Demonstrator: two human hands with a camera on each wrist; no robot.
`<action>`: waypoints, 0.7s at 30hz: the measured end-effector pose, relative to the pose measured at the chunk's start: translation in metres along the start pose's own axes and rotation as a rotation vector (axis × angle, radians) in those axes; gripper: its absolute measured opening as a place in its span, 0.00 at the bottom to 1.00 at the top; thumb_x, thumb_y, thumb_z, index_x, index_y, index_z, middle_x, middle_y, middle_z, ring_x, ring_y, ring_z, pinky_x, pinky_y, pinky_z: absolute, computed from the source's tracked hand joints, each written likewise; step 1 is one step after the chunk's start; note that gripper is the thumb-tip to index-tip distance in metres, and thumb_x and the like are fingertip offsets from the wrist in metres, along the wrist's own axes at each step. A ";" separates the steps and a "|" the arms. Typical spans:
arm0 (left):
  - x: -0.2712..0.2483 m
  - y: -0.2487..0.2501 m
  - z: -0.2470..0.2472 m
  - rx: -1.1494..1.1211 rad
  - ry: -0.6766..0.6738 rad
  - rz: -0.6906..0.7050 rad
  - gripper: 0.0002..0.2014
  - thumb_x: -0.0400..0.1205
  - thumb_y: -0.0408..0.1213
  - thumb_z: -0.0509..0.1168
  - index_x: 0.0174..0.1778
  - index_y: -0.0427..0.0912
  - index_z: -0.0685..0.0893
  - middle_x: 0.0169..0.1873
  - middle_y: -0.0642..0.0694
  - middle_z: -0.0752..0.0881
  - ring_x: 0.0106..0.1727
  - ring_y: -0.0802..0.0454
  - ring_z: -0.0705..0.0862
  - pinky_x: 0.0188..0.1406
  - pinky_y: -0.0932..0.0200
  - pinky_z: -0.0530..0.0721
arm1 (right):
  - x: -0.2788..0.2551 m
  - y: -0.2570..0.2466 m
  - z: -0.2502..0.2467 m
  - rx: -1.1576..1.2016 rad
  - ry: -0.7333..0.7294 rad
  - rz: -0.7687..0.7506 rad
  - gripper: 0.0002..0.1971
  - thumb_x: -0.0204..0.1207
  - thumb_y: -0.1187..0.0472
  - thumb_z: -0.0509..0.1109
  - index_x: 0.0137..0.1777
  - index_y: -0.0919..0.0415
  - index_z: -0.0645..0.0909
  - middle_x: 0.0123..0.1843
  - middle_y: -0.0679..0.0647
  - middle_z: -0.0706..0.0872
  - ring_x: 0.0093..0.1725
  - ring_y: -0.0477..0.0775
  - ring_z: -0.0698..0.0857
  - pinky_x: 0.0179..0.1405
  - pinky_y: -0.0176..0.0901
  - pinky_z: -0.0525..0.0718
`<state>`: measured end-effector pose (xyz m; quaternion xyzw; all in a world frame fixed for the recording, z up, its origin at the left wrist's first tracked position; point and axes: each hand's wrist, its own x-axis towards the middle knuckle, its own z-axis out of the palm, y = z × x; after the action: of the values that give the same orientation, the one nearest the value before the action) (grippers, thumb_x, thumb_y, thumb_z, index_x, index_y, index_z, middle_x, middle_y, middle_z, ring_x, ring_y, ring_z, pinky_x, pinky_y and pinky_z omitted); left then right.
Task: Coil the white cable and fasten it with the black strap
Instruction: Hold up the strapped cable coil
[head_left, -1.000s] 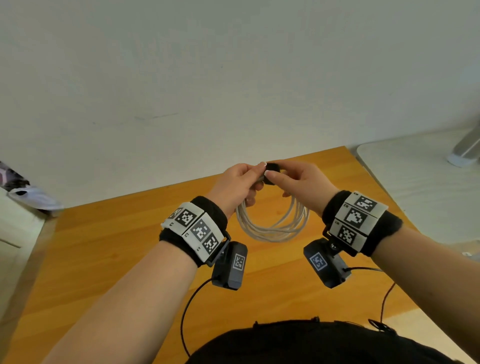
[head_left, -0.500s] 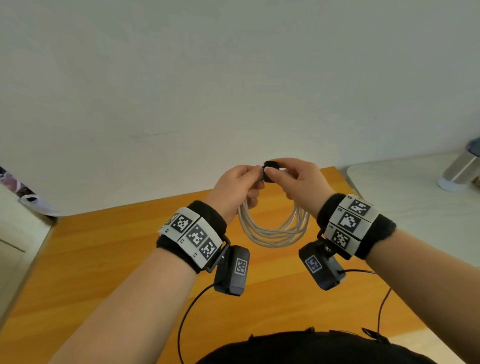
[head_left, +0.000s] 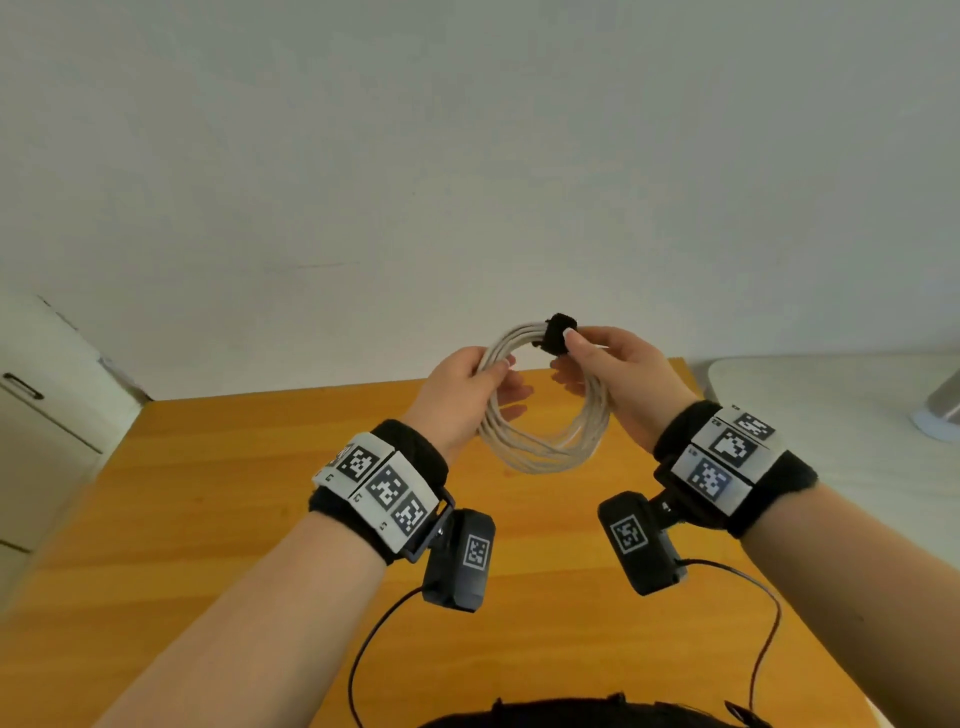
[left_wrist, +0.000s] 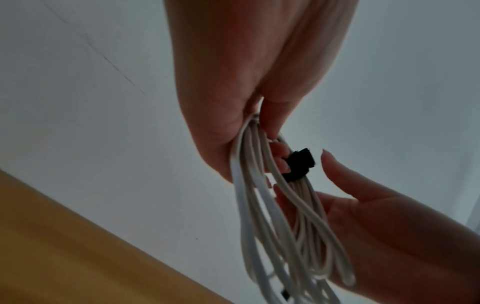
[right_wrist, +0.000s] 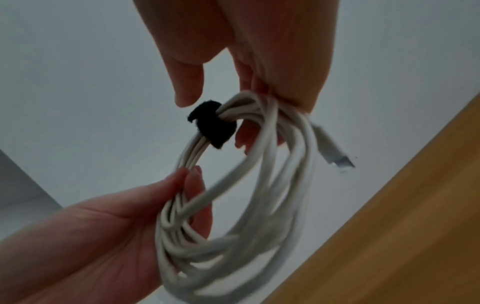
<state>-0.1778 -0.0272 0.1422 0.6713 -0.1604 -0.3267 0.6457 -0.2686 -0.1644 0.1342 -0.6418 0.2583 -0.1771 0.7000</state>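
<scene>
Only the right wrist view shows the cable's plug end (right_wrist: 335, 154), a pale connector sticking out from the coil toward the wooden tabletop (right_wrist: 389, 236). From the head view, both hands are raised above the table in front of a plain white wall (head_left: 467, 156). The left hand (head_left: 457, 395) pinches the left side of the white cable (head_left: 540, 452) between thumb and fingers. The right hand (head_left: 623, 379) curls around the coil's right side, its thumb tip on the black strap (head_left: 557, 335). The strap, fuzzy fabric, is wrapped round the top of the bundled round loops.
</scene>
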 end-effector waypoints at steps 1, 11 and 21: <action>0.001 0.000 0.000 -0.035 0.025 0.000 0.07 0.87 0.33 0.56 0.52 0.37 0.79 0.37 0.44 0.83 0.41 0.51 0.87 0.47 0.53 0.88 | 0.002 0.003 -0.002 -0.046 -0.035 0.040 0.18 0.77 0.51 0.68 0.61 0.61 0.78 0.48 0.57 0.88 0.45 0.54 0.88 0.49 0.46 0.85; 0.010 -0.010 -0.018 -0.244 0.141 -0.084 0.07 0.87 0.34 0.56 0.52 0.39 0.79 0.39 0.43 0.82 0.45 0.49 0.85 0.51 0.50 0.86 | 0.013 0.026 0.013 0.239 -0.173 0.274 0.14 0.84 0.62 0.58 0.63 0.72 0.75 0.42 0.64 0.83 0.45 0.60 0.84 0.52 0.50 0.85; 0.039 -0.038 -0.074 0.016 0.127 -0.275 0.15 0.82 0.44 0.64 0.57 0.37 0.83 0.30 0.48 0.78 0.33 0.53 0.81 0.34 0.62 0.84 | 0.039 0.055 0.053 0.407 -0.069 0.411 0.12 0.85 0.62 0.55 0.50 0.70 0.76 0.35 0.63 0.80 0.44 0.63 0.85 0.50 0.53 0.84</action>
<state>-0.1092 0.0082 0.0932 0.7113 -0.0284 -0.3677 0.5983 -0.2101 -0.1379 0.0771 -0.4282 0.3182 -0.0580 0.8438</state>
